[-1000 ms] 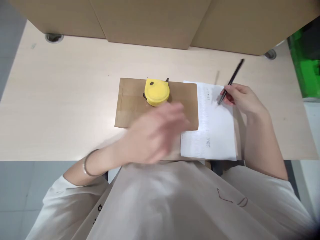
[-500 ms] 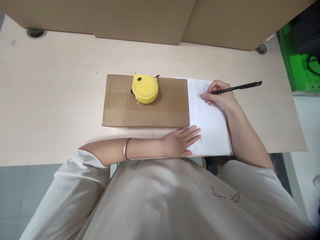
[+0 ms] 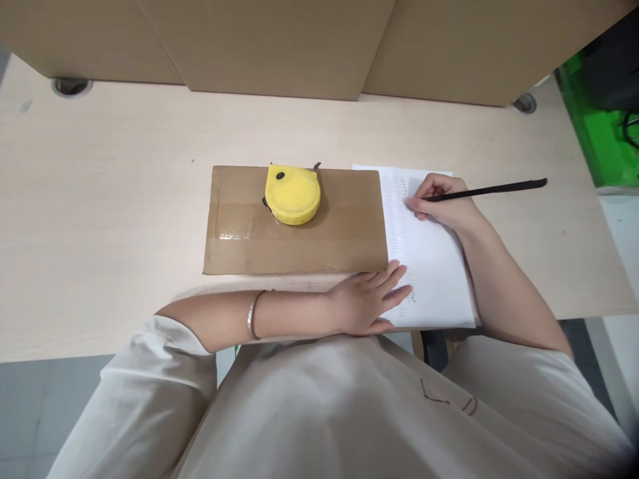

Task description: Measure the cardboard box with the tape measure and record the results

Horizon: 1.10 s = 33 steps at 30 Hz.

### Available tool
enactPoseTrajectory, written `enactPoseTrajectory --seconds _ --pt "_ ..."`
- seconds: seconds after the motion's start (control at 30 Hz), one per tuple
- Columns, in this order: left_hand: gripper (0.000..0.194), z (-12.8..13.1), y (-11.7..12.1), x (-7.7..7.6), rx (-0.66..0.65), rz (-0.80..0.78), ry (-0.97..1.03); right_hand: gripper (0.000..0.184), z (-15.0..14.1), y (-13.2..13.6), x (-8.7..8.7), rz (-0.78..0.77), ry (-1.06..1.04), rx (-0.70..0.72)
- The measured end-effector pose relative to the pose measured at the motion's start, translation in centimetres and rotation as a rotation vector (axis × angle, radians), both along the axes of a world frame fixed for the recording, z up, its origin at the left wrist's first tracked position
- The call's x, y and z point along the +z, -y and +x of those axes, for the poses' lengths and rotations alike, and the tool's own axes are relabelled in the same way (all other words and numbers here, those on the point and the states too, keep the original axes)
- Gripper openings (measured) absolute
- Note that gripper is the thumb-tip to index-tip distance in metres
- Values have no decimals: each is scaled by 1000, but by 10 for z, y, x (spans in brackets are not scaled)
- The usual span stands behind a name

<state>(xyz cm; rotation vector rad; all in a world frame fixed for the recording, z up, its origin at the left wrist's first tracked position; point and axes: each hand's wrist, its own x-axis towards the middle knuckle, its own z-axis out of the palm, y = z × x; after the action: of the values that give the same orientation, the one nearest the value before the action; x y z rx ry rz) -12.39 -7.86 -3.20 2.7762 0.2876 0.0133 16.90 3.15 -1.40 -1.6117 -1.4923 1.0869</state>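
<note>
My right hand (image 3: 444, 201) is closed around a long black pen (image 3: 494, 191), its tip end at the upper part of a white sheet of paper (image 3: 434, 279). Small marks run in a column down the paper near the box. My left hand (image 3: 367, 299) lies flat with fingers spread, on the lower left of the sheet and against the front edge of a brown cardboard box (image 3: 249, 256). On top of that box sits a yellow tape measure (image 3: 293, 194) with a black dot. The box covers part of the sheet's left side.
Large cardboard panels (image 3: 279, 46) stand along the back of the pale wooden table (image 3: 100, 199). Two round cable holes, one at the left (image 3: 72, 87) and one at the right (image 3: 525, 103), lie near them. A green surface with dark equipment (image 3: 612, 73) is beyond the right edge.
The whole view has shifted, so everything sits slightly lower. The pen's rear end points a little further right. Both hands stay in about the same places on the paper.
</note>
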Motion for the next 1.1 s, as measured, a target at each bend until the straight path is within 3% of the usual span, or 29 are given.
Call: enactPoseTrajectory --seconds 0.4,0.77,1.1 --pt "78 -1 1 -2 9 -29 41 51 -8 3 13 -52 21 -45" --pt "77 0 1 -2 10 -51 34 48 -2 1 5 -55 26 -47" --pt "77 0 1 -4 9 -61 70 42 -3 2 10 -60 8 -24"
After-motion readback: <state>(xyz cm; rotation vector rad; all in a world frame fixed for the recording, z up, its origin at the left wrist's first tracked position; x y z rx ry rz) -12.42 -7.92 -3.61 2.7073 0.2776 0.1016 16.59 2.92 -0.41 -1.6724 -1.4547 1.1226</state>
